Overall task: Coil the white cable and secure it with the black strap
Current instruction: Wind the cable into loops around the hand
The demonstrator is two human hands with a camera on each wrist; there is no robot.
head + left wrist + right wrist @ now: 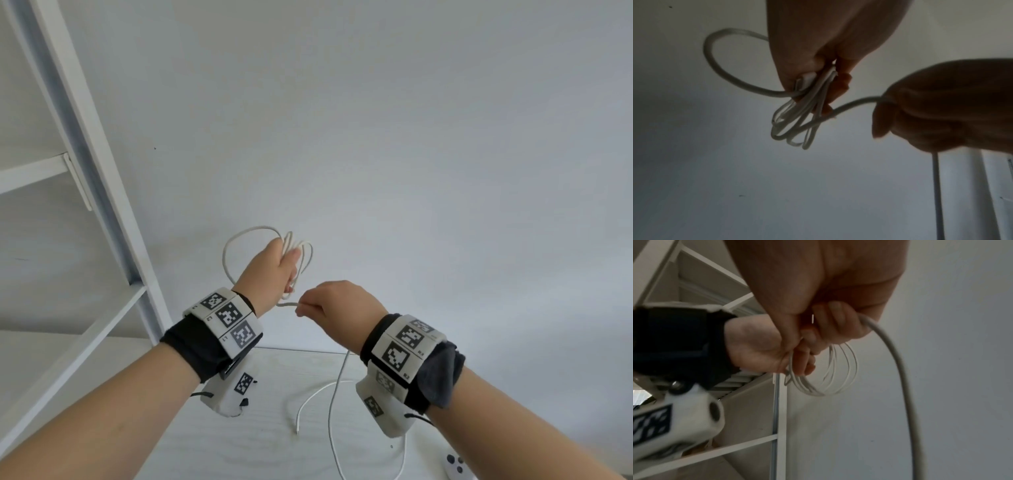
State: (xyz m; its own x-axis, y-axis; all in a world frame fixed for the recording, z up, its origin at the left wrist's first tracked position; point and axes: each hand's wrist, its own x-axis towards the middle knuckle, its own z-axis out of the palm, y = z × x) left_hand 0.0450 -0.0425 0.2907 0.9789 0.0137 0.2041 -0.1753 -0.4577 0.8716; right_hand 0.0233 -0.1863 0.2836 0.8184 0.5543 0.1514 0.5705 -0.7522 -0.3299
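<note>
My left hand [279, 265] is raised in front of the wall and grips several loops of the white cable [301, 253]; one larger loop arcs out to its left. In the left wrist view the bunched loops [797, 120] hang from the curled fingers [840, 84]. Just below and to the right, my right hand [322, 308] pinches the running strand of the cable [890, 344] close to the coil. From there the loose cable [337, 380] drops to the table, its free end [297, 426] lying on the surface. No black strap is visible.
A white shelf frame [102, 192] stands at the left, close to my left forearm. The pale wooden table [267, 445] lies below the hands. A small white device with dark buttons [457, 467] sits at the bottom right edge. A plain wall fills the background.
</note>
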